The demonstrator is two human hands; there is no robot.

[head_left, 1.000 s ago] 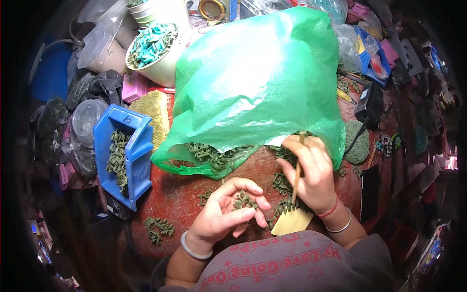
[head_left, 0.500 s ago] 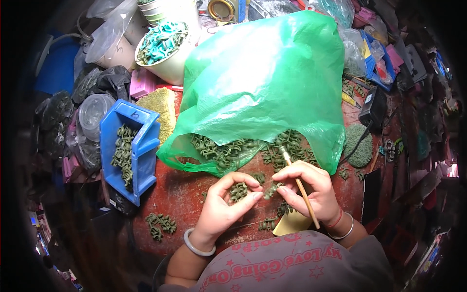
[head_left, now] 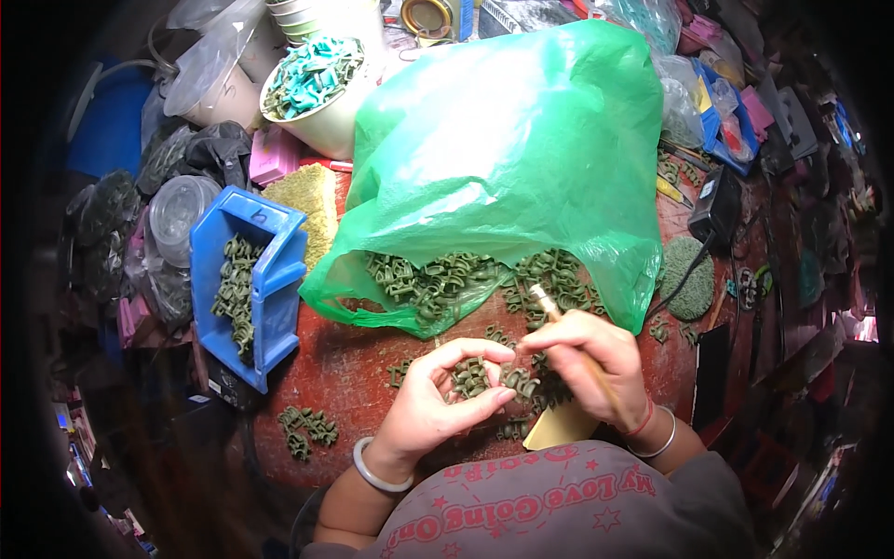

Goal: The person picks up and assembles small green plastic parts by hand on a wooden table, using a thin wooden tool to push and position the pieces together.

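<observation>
A worker's left hand (head_left: 438, 401) cupped small green plastic clips (head_left: 470, 375) while the right hand (head_left: 587, 359) gripped a thin wooden stick (head_left: 559, 326). A blue bin (head_left: 279, 279) was partly filled; many clips remained in the green bag (head_left: 512, 158) on a cluttered red table (head_left: 345, 373).

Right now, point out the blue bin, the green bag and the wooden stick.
blue bin (head_left: 279, 279), head view, right wall
green bag (head_left: 521, 158), head view, middle of plastic
wooden stick (head_left: 543, 300), head view, upper tip
</observation>
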